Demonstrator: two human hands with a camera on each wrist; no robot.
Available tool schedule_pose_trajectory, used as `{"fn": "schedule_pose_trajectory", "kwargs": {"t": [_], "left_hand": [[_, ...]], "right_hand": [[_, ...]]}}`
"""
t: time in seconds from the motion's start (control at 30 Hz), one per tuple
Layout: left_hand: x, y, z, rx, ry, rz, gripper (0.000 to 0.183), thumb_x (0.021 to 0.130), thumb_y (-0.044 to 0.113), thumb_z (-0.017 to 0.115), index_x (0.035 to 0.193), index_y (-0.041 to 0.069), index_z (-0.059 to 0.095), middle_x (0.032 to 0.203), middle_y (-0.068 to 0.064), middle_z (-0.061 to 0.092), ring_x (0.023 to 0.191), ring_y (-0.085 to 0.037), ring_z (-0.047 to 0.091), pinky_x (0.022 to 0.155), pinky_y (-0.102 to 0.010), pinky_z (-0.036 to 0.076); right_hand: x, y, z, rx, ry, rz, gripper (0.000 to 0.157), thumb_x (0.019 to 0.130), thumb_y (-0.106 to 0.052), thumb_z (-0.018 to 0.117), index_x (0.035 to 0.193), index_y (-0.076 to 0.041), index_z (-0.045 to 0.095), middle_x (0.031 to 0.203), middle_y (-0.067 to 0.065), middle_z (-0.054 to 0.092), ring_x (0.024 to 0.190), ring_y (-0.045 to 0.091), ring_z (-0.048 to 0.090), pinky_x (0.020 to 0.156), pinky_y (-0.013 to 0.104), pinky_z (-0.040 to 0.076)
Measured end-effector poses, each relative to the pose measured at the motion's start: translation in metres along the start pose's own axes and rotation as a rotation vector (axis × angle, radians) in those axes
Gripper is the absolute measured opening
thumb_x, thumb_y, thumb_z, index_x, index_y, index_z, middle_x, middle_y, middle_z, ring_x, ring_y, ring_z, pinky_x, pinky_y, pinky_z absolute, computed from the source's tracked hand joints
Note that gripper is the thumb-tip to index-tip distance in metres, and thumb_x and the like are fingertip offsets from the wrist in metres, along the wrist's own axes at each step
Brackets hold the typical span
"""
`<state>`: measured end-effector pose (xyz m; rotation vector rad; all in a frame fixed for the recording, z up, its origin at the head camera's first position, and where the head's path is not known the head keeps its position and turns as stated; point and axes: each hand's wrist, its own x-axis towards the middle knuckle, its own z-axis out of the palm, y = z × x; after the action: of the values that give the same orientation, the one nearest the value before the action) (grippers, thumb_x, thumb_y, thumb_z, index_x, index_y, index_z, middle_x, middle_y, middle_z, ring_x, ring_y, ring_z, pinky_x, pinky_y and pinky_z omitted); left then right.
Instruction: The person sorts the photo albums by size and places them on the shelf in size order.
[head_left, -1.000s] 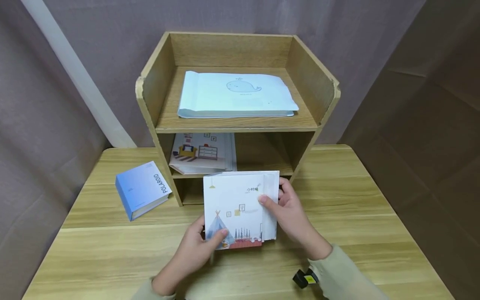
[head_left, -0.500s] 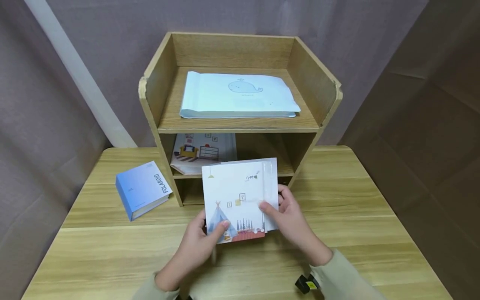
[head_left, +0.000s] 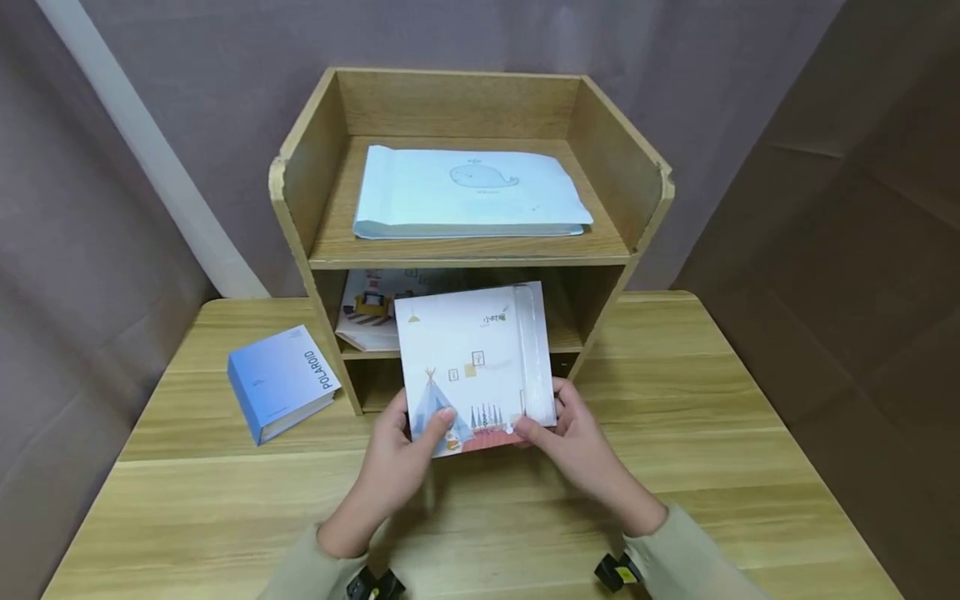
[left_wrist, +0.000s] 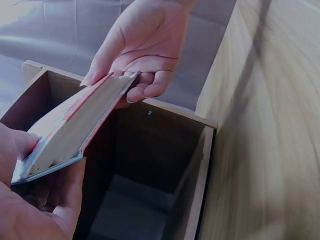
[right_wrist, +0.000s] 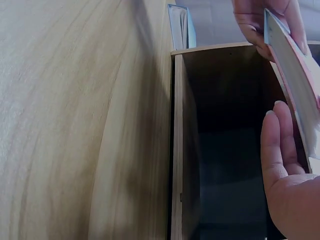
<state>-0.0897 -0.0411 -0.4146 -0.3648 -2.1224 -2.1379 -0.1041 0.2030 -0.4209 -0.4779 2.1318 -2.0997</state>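
Note:
A white hardcover book with a blue tent drawing on its cover is held up in front of a wooden shelf. My left hand grips its lower left corner, thumb on the cover. On the lower right, my right hand pinches it, thumb on the front and fingers behind. The left wrist view shows the page block of the book between both hands. Behind it, a similar book lies at the left of the shelf's middle level, partly hidden.
On the shelf's top level lies a pale blue book with a whale drawing. A blue POLAROID book lies on the wooden table, left of the shelf. The shelf's lower compartment opens below the held book.
Both hands have carried the tent book up and forward, toward the shelf's middle level. My right thumb has shifted down to the cover's lower right. The other books stay put.

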Motion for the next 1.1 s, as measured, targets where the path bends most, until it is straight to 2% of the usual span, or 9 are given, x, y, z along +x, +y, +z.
{"fn": "schedule_pose_trajectory", "kwargs": {"t": [0.13,0.33,0.53,0.63,0.7,0.77,0.9,0.97,1.1], "left_hand": [[0.006,0.001,0.001,-0.007,0.030,0.033,0.031,0.093,0.022,0.067,0.120,0.009,0.060,0.098,-0.009,0.069,0.082,-0.022,0.067,0.066,-0.035,0.059],[0.013,0.006,0.004,-0.001,0.061,0.046,0.031,0.092,0.024,0.068,0.118,0.009,0.062,0.096,-0.009,0.068,0.079,-0.022,0.066,0.065,-0.035,0.059],[0.021,0.015,0.008,0.093,0.056,0.048,0.030,0.092,0.023,0.068,0.117,0.009,0.062,0.092,-0.005,0.068,0.076,-0.018,0.063,0.064,-0.032,0.057],[0.025,0.019,0.008,0.137,0.038,0.040,0.030,0.090,0.027,0.070,0.113,0.010,0.062,0.089,-0.004,0.067,0.073,-0.017,0.062,0.061,-0.031,0.056],[0.026,0.022,0.008,0.144,0.019,0.024,0.036,0.090,0.027,0.071,0.118,0.010,0.060,0.091,-0.005,0.067,0.073,-0.017,0.062,0.060,-0.031,0.056],[0.027,0.024,0.009,0.120,-0.008,0.009,0.046,0.089,0.025,0.072,0.128,0.009,0.053,0.099,-0.007,0.068,0.079,-0.018,0.064,0.063,-0.031,0.057],[0.025,0.027,0.013,0.013,-0.061,-0.033,0.072,0.089,0.017,0.072,0.147,0.008,0.030,0.119,-0.014,0.063,0.094,-0.022,0.066,0.076,-0.030,0.057],[0.024,0.028,0.015,-0.035,-0.074,-0.043,0.079,0.089,0.013,0.071,0.150,0.010,0.023,0.125,-0.015,0.060,0.100,-0.023,0.065,0.081,-0.031,0.056],[0.022,0.028,0.015,-0.077,-0.091,-0.039,0.081,0.089,0.009,0.070,0.153,0.012,0.019,0.129,-0.015,0.057,0.104,-0.024,0.064,0.084,-0.031,0.055]], "right_hand": [[-0.001,-0.001,-0.001,0.014,-0.015,0.003,0.062,0.089,-0.005,0.070,0.137,-0.005,0.031,0.117,0.023,0.060,0.093,0.033,0.066,0.080,0.043,0.056],[-0.001,-0.004,-0.002,-0.039,-0.017,-0.002,0.073,0.082,-0.005,0.077,0.137,-0.008,0.028,0.118,0.018,0.064,0.097,0.033,0.066,0.081,0.040,0.056],[0.001,-0.007,-0.004,-0.043,0.028,-0.017,0.068,0.083,-0.003,0.075,0.133,-0.003,0.030,0.106,0.019,0.066,0.085,0.028,0.068,0.074,0.038,0.058],[0.002,-0.009,-0.005,-0.015,0.034,-0.035,0.063,0.085,0.000,0.073,0.132,0.002,0.030,0.098,0.022,0.065,0.078,0.028,0.068,0.071,0.041,0.058],[0.003,-0.009,-0.007,0.006,0.036,-0.041,0.061,0.086,0.001,0.071,0.131,0.004,0.031,0.095,0.022,0.064,0.074,0.029,0.068,0.070,0.044,0.058],[0.004,-0.010,-0.009,0.036,0.046,-0.043,0.058,0.087,0.003,0.069,0.131,0.007,0.031,0.094,0.021,0.064,0.072,0.031,0.068,0.069,0.046,0.058],[0.005,-0.012,-0.013,0.063,0.097,-0.022,0.053,0.088,0.002,0.068,0.130,0.007,0.035,0.093,0.017,0.064,0.070,0.030,0.068,0.069,0.049,0.058],[0.006,-0.013,-0.015,0.068,0.115,-0.007,0.052,0.089,0.000,0.068,0.130,0.006,0.036,0.092,0.015,0.065,0.069,0.030,0.068,0.069,0.048,0.058],[0.007,-0.014,-0.016,0.102,0.133,0.020,0.049,0.090,-0.002,0.066,0.129,0.005,0.037,0.091,0.013,0.065,0.069,0.026,0.068,0.070,0.045,0.058]]}}
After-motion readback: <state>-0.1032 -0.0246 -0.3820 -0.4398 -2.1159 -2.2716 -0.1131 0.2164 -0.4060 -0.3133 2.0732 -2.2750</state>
